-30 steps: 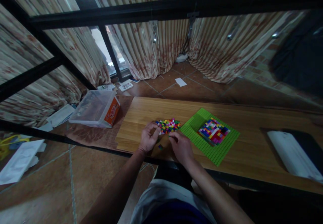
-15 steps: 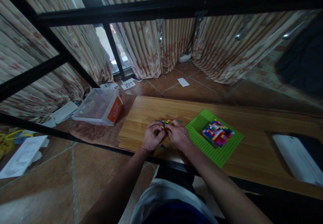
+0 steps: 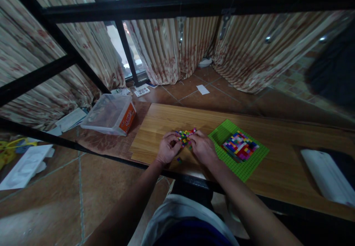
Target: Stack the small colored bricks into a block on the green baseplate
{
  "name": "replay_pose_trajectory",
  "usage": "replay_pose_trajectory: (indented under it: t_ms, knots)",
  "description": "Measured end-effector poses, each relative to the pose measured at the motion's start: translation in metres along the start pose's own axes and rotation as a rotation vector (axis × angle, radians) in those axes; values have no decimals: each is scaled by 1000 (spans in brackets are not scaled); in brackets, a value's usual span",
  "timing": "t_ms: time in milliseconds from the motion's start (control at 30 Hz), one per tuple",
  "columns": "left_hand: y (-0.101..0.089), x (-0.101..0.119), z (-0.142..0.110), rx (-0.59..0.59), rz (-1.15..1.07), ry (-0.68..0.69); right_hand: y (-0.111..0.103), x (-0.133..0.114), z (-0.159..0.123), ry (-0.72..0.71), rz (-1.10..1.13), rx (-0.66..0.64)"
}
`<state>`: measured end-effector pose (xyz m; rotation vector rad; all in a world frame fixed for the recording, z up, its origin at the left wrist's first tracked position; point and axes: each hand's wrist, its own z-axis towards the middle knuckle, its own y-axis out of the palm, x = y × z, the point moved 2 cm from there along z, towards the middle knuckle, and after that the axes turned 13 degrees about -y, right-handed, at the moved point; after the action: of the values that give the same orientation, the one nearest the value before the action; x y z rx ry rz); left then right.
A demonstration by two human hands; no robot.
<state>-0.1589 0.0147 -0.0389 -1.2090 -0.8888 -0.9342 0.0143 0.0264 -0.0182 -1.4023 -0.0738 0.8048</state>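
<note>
A small heap of multicoloured toy bricks (image 3: 184,136) lies on the wooden tabletop between my hands. My left hand (image 3: 168,148) is curled at the heap's left side, thumb and fingers drawn together; whatever they hold is too small to make out. At the right side of the heap, my right hand (image 3: 204,149) has its fingertips pinched together among the bricks, and what is in them is hidden. One loose dark brick (image 3: 179,160) lies nearer the table's front edge. Right of my right hand is a green studded baseplate (image 3: 251,167) bearing a block of many-coloured bricks (image 3: 240,146).
A clear plastic box (image 3: 107,114) with an orange label stands left of the wooden top (image 3: 155,116), on a brown cloth. A white object (image 3: 327,175) lies at the right end. A black metal bar (image 3: 166,7) crosses beyond the table, before curtains.
My right hand has moved slightly right, away from my left hand, so more of the brick heap shows between them. My left hand has stayed almost in place. The view has shifted a little.
</note>
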Motion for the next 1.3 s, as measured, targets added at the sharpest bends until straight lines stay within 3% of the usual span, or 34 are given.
replay_pose_trajectory:
  t_ms: [167,433,733,1100,1300]
  knots:
    - [1,1,0,1,5,23,8,-4,6,26,-13,0]
    - [1,-1,1,-25,21,18,2,-7,9,116,-16,0]
    - [0,-5,3,-37,15,11,-8,-12,14,168,20,-145]
    - [-1,-6,3,-35,16,9,3,1,-3,66,156,40]
    - [0,-5,2,-44,34,2,-2,10,-13,15,149,66]
